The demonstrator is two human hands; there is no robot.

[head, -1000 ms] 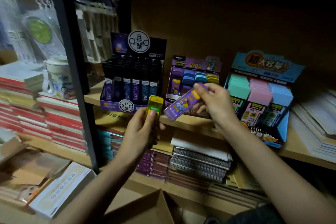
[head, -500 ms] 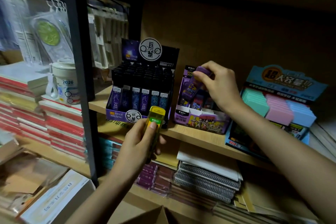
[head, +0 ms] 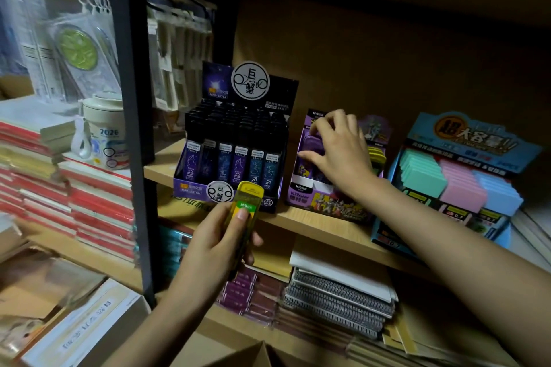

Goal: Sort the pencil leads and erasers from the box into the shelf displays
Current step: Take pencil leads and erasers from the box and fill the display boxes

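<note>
Lower centre of the frame: left hand (head: 214, 243) wrapped round a yellow lead case (head: 247, 202), thumb pressed on its green label. Case held upright in front of the shelf board (head: 301, 225), just below the dark display box (head: 232, 158) of black-capped lead tubes.

Right of centre: right hand (head: 341, 156) reaching into the purple display box (head: 323, 204), fingers and thumb curled round a purple lead case (head: 313, 142) at the left side of that box. Most of the case hidden by the hand. A few yellow-edged cases (head: 377, 155) just visible past the knuckles.

Far right on the same shelf: blue display box (head: 468, 140) with green, pink and blue pastel packs (head: 453, 180) in three rows.

Under the shelf board, spiral notebooks (head: 337, 296) stacked flat. Left of the black post (head: 134, 128), a white cup (head: 104, 131) beside stacks of red-edged books (head: 98, 211). At the bottom edge, the corner of a cardboard box (head: 238, 358), contents out of sight.
</note>
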